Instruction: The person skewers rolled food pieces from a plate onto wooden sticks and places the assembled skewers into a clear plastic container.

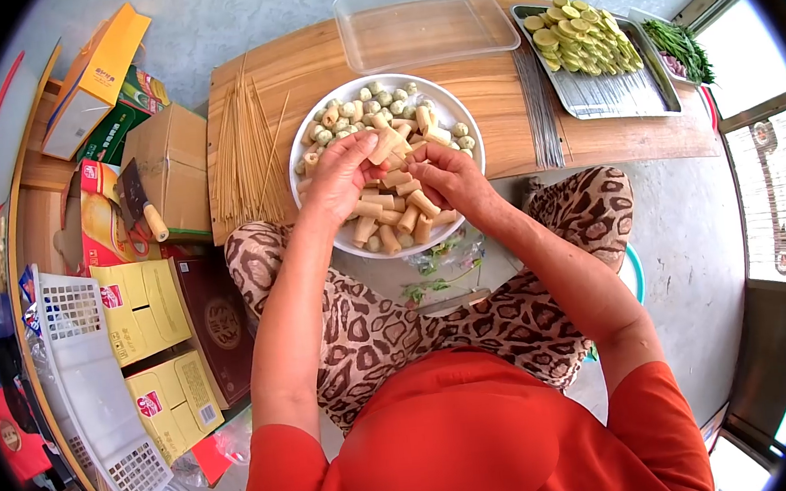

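Observation:
Both my hands work above a large round white dish (299,184) on the wooden table. My left hand (342,173) pinches a tan, cylindrical food roll (388,143) between thumb and fingers. Close beside it, my right hand (451,180) is closed in a pinch near the roll's other end; what its fingertips grip is too small to make out. Beneath the hands, more short tan rolls (389,220) fill the near part of the dish. Pale green, rounded pieces (380,99) lie mostly along the far side, mixed with some rolls.
Thin wooden skewers (245,151) lie left of the dish; thin metal skewers (540,106) lie right. Behind stands a clear plastic tray (426,32). A metal tray (614,95) with skewered green slices (580,37) is far right. Boxes (161,163) and a knife (141,202) are at left.

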